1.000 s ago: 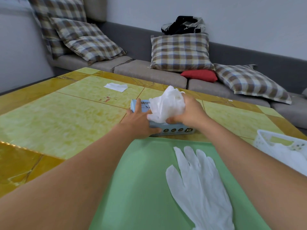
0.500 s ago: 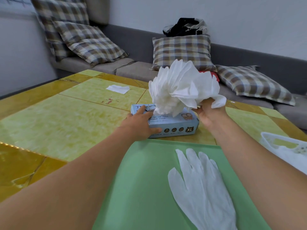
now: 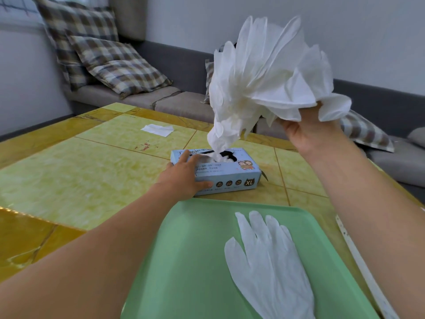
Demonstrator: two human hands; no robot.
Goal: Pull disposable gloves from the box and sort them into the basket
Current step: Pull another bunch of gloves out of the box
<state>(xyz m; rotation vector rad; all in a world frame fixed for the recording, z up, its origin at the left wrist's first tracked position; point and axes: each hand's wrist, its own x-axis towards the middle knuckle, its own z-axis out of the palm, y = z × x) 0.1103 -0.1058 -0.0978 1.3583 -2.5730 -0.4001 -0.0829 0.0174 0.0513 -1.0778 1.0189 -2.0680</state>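
The right hand [image 3: 308, 132] is raised above the table [image 3: 69, 171], fingers curled round a big bunch of white gloves [image 3: 264, 77]. The bunch fans out upward, and its lower tail runs down into the opening of the box [image 3: 227, 173] (whether it is free of the box cannot be told). The left hand [image 3: 184, 178] lies on the box's near left end, fingers fairly straight on top and the thumb along the front face, pressing it to the table. The blue box is marked XL. Just in front of it sits a green tray [image 3: 184, 261], with one glove [image 3: 269, 265] lying flat on it, fingers pointing away. A white basket rim [image 3: 358, 261] shows at the right edge. A white paper scrap [image 3: 157, 130] lies farther back.
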